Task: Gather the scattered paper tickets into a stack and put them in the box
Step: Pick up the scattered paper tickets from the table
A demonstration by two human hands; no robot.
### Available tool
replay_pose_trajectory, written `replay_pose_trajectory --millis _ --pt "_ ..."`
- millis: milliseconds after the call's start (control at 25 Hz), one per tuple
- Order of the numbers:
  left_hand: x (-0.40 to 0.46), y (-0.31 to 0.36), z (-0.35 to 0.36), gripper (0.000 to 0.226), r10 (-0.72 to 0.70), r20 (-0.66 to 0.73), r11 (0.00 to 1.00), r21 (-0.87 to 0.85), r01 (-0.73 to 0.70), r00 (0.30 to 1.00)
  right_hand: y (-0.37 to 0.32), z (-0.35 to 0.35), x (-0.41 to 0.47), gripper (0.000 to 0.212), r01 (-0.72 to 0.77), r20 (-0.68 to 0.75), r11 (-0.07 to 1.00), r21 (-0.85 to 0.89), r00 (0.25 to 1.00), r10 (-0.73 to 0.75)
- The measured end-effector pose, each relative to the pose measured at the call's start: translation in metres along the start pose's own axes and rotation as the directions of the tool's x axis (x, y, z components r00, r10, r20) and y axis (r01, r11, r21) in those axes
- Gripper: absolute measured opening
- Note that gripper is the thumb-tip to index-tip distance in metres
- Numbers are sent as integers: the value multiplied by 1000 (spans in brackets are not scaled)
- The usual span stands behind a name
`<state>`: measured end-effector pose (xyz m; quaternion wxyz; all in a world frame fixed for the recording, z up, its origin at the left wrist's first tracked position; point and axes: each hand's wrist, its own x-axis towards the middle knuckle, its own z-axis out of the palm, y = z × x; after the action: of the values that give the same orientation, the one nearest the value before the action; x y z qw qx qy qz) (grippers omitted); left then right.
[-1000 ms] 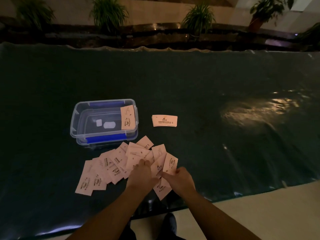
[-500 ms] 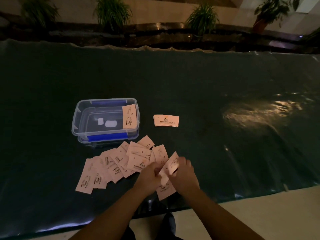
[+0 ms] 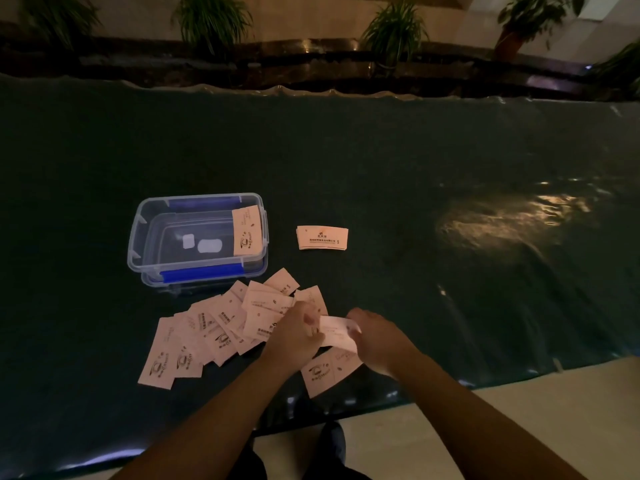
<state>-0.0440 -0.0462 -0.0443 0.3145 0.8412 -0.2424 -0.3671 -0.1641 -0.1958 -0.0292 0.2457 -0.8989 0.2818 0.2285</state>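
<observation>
Several pale paper tickets (image 3: 207,334) lie fanned out on the dark table cover in front of a clear plastic box (image 3: 145,237) with blue clips. A stack of tickets (image 3: 246,230) leans inside the box at its right end. Another small stack (image 3: 322,238) rests on the cover to the right of the box. My left hand (image 3: 294,336) and my right hand (image 3: 379,341) both pinch one ticket (image 3: 337,332) held just above the table. Under my hands a single ticket (image 3: 329,372) lies flat near the front edge.
The dark glossy table cover (image 3: 415,188) stretches far to the right and back, with a bright light reflection (image 3: 512,213) on it. Potted plants (image 3: 394,29) line a ledge beyond the far edge. My shoes (image 3: 330,441) show on the pale floor below.
My hands have lifted a ticket off the right side of the spread and now hold it between them, turned level. The one beneath stays on the table.
</observation>
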Motion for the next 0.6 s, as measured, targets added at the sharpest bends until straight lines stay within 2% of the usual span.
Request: replay_pose_trajectory --millis 120,200,240,320,480,600 --pt "-12 -20 17 64 -45 117 955 295 8 992 11 12 -3 12 -271 9 919 286 960 280" --pt "-19 -28 32 80 -62 181 904 427 -22 982 14 28 -9 21 -428 58 768 476 887 458" --pt "-21 -29 39 81 -59 176 879 475 -32 983 13 38 -13 23 -483 102 684 546 849 518" --pt "-22 -28 49 71 -22 126 853 520 -47 992 5 55 -22 23 -528 159 563 636 803 574" --pt "-24 -19 60 46 -31 46 948 317 15 998 -12 73 -26 18 -475 104 442 761 762 639" --pt "-23 -13 69 30 -7 44 961 276 -5 999 -15 73 -23 16 -460 115 323 827 701 704"
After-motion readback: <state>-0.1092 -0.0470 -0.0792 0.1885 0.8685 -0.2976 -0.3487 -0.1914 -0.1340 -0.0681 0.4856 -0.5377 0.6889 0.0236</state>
